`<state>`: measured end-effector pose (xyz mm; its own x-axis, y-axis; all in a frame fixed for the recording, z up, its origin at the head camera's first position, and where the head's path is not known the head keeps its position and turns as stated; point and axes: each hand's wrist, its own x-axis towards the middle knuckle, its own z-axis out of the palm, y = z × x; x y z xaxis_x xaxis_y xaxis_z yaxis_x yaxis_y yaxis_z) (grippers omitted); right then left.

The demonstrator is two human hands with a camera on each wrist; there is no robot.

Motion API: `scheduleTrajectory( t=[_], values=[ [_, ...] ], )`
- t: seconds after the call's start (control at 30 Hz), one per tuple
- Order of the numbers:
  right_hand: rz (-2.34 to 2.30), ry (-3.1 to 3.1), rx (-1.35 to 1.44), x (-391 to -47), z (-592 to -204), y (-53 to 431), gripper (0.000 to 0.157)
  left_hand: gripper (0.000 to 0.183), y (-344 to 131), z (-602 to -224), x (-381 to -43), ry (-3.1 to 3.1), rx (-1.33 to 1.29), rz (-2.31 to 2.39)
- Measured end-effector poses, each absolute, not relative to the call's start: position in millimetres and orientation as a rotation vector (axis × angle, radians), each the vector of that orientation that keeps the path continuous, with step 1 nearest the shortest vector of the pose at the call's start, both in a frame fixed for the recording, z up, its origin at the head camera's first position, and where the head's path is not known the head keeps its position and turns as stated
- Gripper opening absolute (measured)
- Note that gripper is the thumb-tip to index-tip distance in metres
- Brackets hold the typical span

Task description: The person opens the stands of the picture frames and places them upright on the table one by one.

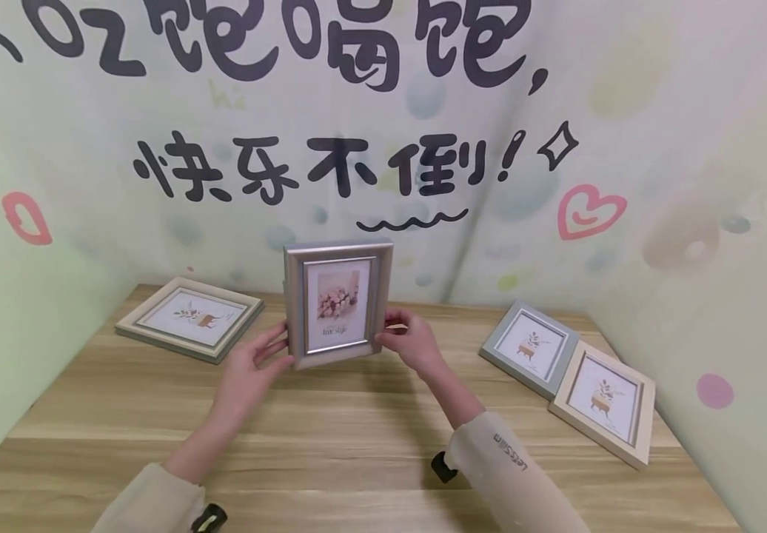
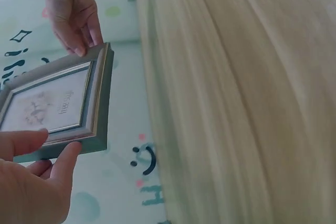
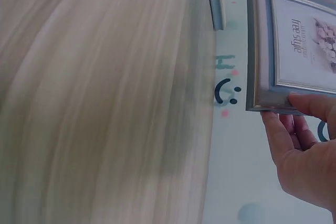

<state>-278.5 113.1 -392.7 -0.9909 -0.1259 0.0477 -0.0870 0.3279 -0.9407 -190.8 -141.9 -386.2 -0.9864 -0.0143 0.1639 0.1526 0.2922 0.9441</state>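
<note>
A silvery picture frame with a pink flower print stands upright over the middle of the table in the head view. My left hand grips its left edge near the lower corner, thumb in front and fingers at the side. On the opposite edge, my right hand pinches the lower right part. The left wrist view shows the picture frame between both hands, the left thumb over its front. From the right wrist, the picture frame appears with the right thumb on its front border and fingers along the edge.
Flat at the table's back left lies a cream picture frame, stacked on a grey-green one. To the right lie a grey-blue picture frame and a cream picture frame, edges meeting. A printed wall rises behind the wooden table.
</note>
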Motion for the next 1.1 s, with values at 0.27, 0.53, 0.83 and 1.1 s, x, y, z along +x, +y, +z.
scheduleTrajectory(
  t=[0.27, 0.53, 0.83, 1.1],
  values=[
    [-1.762, 2.587, -0.15, -281, -403, 124, 0.03, 0.044, -126, -396, -203, -2.367, 0.02, -1.85],
    [-1.727, 2.604, -0.099, -282, -411, 129, 0.028, 0.037, -118, -405, -213, -2.486, 0.014, -1.635],
    [-1.625, 2.668, -0.044, -281, -419, 134, 0.028, 0.029, -111, -413, -216, -2.608, -0.011, -1.514],
    [-1.575, 2.712, -0.083, -280, -422, 141, 0.021, 0.028, -106, -415, -217, -2.687, -0.029, -1.412]
  ],
)
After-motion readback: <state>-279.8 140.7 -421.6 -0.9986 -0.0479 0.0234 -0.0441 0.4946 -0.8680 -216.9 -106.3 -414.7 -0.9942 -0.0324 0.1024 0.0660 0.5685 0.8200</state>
